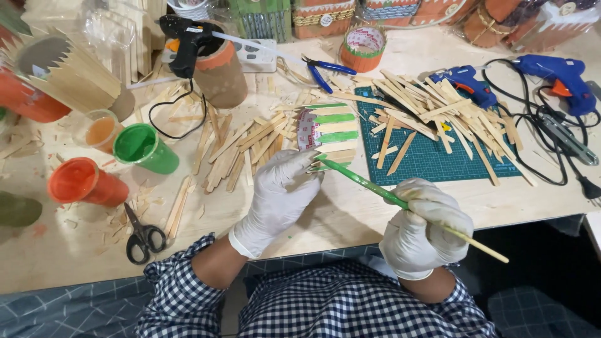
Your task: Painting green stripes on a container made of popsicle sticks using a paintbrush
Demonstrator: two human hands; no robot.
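Note:
My left hand [280, 197], in a white glove, grips a small can [328, 134] clad in wooden sticks, some of them painted green, lying on its side over the wooden table [350, 216]. My right hand [424, 228], also gloved, holds a green-smeared paintbrush [375, 188]. The brush tip touches the lower edge of the can, next to my left fingers.
Loose craft sticks [432, 116] cover a green cutting mat [426, 156]. Two blue glue guns [560, 75] with black cords lie at the right. Cups of green [143, 147] and orange paint [81, 181], black scissors [143, 235], a black glue gun [188, 40] and pliers [322, 67] surround the work.

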